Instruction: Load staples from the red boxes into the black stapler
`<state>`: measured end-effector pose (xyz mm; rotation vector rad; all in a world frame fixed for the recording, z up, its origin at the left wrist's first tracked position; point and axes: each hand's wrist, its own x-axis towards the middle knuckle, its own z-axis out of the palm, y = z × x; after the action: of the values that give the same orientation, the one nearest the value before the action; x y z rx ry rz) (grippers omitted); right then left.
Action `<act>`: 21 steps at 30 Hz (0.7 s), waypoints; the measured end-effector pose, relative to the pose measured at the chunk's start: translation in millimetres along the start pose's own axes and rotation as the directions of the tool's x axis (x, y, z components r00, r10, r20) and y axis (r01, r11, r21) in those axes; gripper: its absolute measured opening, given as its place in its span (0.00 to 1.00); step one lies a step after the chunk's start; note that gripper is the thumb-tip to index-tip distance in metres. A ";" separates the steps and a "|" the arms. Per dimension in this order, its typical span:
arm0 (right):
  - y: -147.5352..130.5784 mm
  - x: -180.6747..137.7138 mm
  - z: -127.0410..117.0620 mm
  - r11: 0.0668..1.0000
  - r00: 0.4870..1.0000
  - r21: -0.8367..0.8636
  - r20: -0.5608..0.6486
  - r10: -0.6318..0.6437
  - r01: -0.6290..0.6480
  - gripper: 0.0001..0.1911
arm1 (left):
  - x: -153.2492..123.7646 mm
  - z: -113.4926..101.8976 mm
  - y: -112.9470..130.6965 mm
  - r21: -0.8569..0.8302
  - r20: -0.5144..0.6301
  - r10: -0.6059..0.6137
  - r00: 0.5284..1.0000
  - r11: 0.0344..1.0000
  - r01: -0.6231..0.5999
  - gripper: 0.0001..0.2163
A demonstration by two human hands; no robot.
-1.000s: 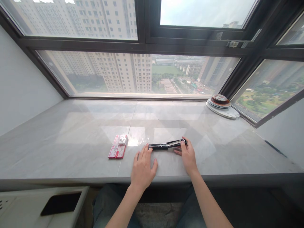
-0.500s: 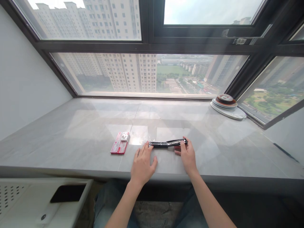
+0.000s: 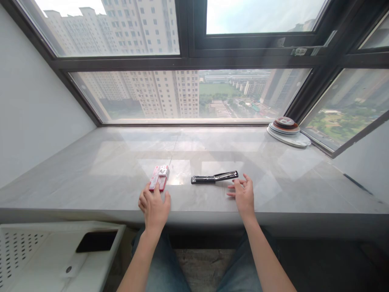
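A black stapler (image 3: pixel 214 177), folded out flat, lies on the grey stone window ledge (image 3: pixel 106 178). My right hand (image 3: pixel 243 195) hovers just in front of its right end, fingers spread and holding nothing. To the left lies a small red and white staple box (image 3: pixel 159 177). My left hand (image 3: pixel 154 206) rests on the ledge right in front of this box. Its fingers are loosely bent, their tips at the box's near end and the thumb apart. Nothing is gripped in it.
A stack of plates (image 3: pixel 287 130) sits at the ledge's far right corner by the window frame. Below the ledge at the lower left is a white perforated surface (image 3: pixel 27 251) with a black phone (image 3: pixel 96 241) on it. My knees are under the ledge's front edge.
Both hands have let go of the stapler. My left hand moved left to the staple box, and my right hand drew back a little toward me. The view shifted slightly.
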<state>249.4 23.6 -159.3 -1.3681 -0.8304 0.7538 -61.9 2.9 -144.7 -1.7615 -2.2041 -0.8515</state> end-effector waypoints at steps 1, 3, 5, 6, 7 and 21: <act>-1.4 -3.8 -1.8 1.000 1.000 -0.025 0.001 0.002 -0.002 0.40 | -1.7 -2.3 -6.8 0.012 0.015 0.017 1.000 1.000 -0.018 0.21; -3.7 -9.8 -4.6 0.996 1.000 -0.089 0.019 0.015 -0.013 0.42 | -5.9 -6.9 -14.1 -0.009 0.058 0.074 0.996 0.997 -0.074 0.18; -4.7 -12.9 -5.9 0.985 0.998 -0.172 0.058 0.040 -0.029 0.42 | -9.9 -11.3 -12.5 -0.083 0.121 0.156 0.980 0.986 -0.147 0.16; -4.6 -13.3 -6.0 0.976 0.995 -0.216 0.085 0.051 -0.031 0.41 | -11.4 -13.0 -8.5 -0.130 0.154 0.201 0.967 0.975 -0.182 0.16; -4.3 -13.0 -5.6 0.965 0.991 -0.259 0.117 0.061 -0.029 0.38 | -12.6 -14.1 -2.7 -0.179 0.186 0.247 0.951 0.960 -0.215 0.16; -8.6 6.7 15.6 0.926 0.762 -0.376 0.592 0.262 -0.027 0.23 | 15.1 20.5 66.4 -0.734 0.286 0.618 0.732 0.633 -0.246 0.17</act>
<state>239.3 36.8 -149.9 -1.5174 -1.4593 1.2829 0.5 35.0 -133.3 -3.0513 -1.5799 -1.2211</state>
